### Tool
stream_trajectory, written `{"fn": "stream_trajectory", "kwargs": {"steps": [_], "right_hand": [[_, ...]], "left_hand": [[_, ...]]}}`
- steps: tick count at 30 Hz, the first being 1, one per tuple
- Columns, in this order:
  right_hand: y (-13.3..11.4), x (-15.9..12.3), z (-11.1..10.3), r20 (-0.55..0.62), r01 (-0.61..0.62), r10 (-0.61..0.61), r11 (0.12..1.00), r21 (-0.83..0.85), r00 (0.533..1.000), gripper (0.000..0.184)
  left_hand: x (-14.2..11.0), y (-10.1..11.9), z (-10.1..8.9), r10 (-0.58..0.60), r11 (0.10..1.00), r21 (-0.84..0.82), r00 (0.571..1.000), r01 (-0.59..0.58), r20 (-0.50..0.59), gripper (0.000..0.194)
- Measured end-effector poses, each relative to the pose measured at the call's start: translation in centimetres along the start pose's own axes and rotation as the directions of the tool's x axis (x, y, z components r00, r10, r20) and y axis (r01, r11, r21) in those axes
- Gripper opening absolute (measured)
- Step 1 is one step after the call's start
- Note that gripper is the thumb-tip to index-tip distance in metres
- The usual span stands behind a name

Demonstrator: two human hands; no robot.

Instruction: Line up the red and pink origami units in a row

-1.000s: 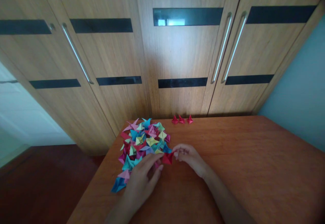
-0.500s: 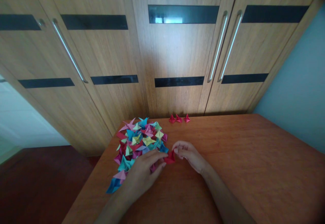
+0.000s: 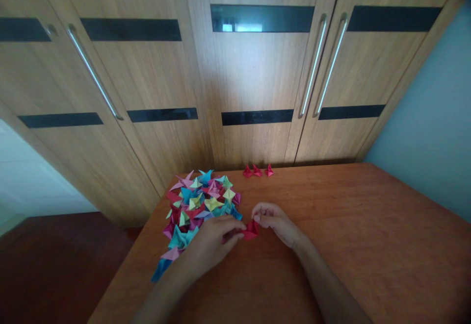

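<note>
Between my two hands is a small red origami piece, folded from paper with pointed corners. My left hand pinches its left corner between thumb and fingers. The fingertips of my right hand close on its upper right point. Just left of and behind my left hand lies a pile of folded paper pieces in blue, teal, pink, red, yellow and green. My left hand and forearm hide part of that pile.
Three small red origami pieces stand in a row at the table's back edge. The wooden table meets a wooden wardrobe with long metal handles. A pale blue wall is on the right.
Both hands still hold the red piece, which has shifted slightly right and now shows a wider side. The whole view has drifted a little.
</note>
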State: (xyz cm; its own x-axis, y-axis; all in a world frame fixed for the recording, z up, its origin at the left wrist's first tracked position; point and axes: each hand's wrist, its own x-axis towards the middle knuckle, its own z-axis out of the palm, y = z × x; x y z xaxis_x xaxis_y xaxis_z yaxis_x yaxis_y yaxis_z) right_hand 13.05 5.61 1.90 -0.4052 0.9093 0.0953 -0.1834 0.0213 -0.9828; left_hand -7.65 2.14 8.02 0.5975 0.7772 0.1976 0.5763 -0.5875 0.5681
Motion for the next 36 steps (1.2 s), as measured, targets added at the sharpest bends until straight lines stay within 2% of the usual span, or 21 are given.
{"fn": "stream_trajectory", "kwargs": {"steps": [4, 6, 8, 9, 11, 13, 14, 16, 18, 20, 22, 28, 36], "right_hand": [[0.0, 0.0, -0.2, -0.015, 0.033, -0.033, 0.999, -0.016, 0.999, 0.019], [0.4, 0.3, -0.6, -0.07, 0.046, -0.048, 0.998, -0.031, 0.996, 0.023], [1.3, 0.8, -1.3, -0.204, 0.048, -0.066, 0.995, -0.091, 0.977, 0.029], [1.8, 1.1, -1.8, -0.294, 0.039, -0.082, 0.988, -0.15, 0.952, 0.032], [2.8, 2.0, -2.9, -0.468, -0.023, -0.139, 0.946, -0.324, 0.873, 0.036], [3.3, 3.2, -3.9, -0.545, -0.16, -0.179, 0.841, -0.516, 0.819, 0.038], [3.2, 3.9, -4.2, -0.554, -0.247, -0.175, 0.759, -0.603, 0.814, 0.039], [2.7, 5.5, -4.7, -0.568, -0.419, -0.123, 0.553, -0.72, 0.814, 0.04], [1.9, 7.1, -4.9, -0.596, -0.54, -0.054, 0.362, -0.759, 0.801, 0.044], [1.2, 8.5, -4.7, -0.612, -0.593, -0.002, 0.243, -0.768, 0.791, 0.046], [0.8, 9.5, -4.6, -0.606, -0.6, 0.027, 0.184, -0.779, 0.795, 0.045], [1.4, 9.9, -4.2, -0.585, -0.581, 0.009, 0.132, -0.803, 0.811, 0.04], [1.3, 9.1, -3.8, -0.58, -0.572, -0.011, 0.146, -0.807, 0.815, 0.04]], "left_hand": [[0.6, 0.1, 0.1, 0.01, 1.0, -0.012, 1.0, -0.01, 0.01, 0.015], [1.0, 0.0, 0.4, 0.015, 1.0, -0.017, 1.0, -0.015, 0.008, 0.015], [1.4, -0.3, 0.8, 0.01, 1.0, -0.01, 1.0, -0.01, -0.009, 0.015], [1.6, -0.5, 1.0, 0.004, 1.0, -0.004, 1.0, -0.004, -0.023, 0.015], [1.8, -1.0, 1.5, -0.011, 1.0, 0.002, 0.998, 0.011, -0.059, 0.016], [1.8, -1.4, 2.0, -0.024, 1.0, 0.005, 0.995, 0.025, -0.097, 0.016], [1.7, -1.6, 2.2, -0.029, 1.0, 0.004, 0.993, 0.03, -0.114, 0.016], [1.5, -1.8, 2.4, -0.031, 1.0, 0.002, 0.99, 0.031, -0.137, 0.015], [1.2, -2.0, 2.5, -0.027, 1.0, -0.001, 0.988, 0.027, -0.152, 0.015], [0.9, -2.0, 2.5, -0.027, 1.0, -0.004, 0.986, 0.027, -0.165, 0.016], [0.8, -2.1, 2.4, -0.035, 0.999, -0.009, 0.983, 0.034, -0.179, 0.016], [0.7, -2.1, 2.0, -0.061, 0.998, -0.01, 0.98, 0.06, -0.19, 0.016], [0.6, -2.1, 2.0, -0.05, 0.999, 0.0, 0.98, 0.051, -0.193, 0.016]]}}
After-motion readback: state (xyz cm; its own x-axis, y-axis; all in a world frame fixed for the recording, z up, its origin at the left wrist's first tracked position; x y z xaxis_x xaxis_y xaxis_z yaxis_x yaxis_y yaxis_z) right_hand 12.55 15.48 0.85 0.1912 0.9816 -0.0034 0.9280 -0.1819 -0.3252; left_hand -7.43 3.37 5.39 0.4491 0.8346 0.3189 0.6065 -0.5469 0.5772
